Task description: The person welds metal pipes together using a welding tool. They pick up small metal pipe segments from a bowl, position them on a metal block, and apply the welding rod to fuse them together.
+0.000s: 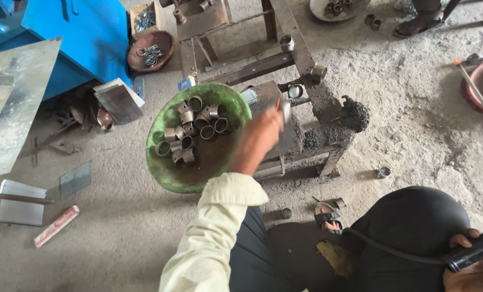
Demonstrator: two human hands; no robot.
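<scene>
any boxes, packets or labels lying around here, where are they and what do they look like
Cardboard box: top, beside the blue machine; open, brown, holding metal bits.
Small tag: behind the green bowl's far rim; blue with yellow.
Long packet: on the floor, lower left; flat, red and white.
No screens show.

Soft daylight, faint shadows; perhaps slight motion blur.

The person wears a cream long sleeve (209, 238), black trousers (409, 227) and sandals (327, 215).
</scene>
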